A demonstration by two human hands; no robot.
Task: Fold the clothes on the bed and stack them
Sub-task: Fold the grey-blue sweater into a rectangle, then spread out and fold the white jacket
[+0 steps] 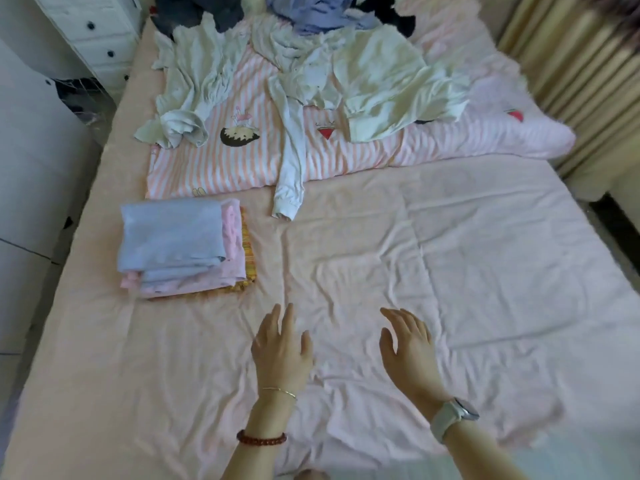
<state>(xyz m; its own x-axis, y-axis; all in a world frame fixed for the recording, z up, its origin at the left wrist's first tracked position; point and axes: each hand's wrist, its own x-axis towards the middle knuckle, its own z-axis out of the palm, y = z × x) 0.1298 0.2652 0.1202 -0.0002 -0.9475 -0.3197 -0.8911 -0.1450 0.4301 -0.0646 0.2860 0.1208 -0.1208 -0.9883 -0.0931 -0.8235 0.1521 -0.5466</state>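
Note:
A stack of folded clothes point(180, 247) lies on the left of the pink bed sheet point(450, 271), light blue on top, pink below, an orange patterned piece at the bottom. Unfolded clothes lie at the far end: a white long-sleeved garment point(294, 140) with one sleeve reaching toward me, a pale yellow garment point(391, 88), a crumpled whitish garment point(194, 84), and blue and dark clothes point(311, 12) behind. My left hand point(280, 348) and my right hand point(408, 348) hover over the bare sheet near me, fingers relaxed, holding nothing.
A pink-striped quilt point(242, 157) with cartoon prints lies under the unfolded clothes. A white drawer unit point(100, 32) stands at the far left of the bed, white furniture point(34, 161) along the left side. Yellow curtains point(571, 64) hang at the right.

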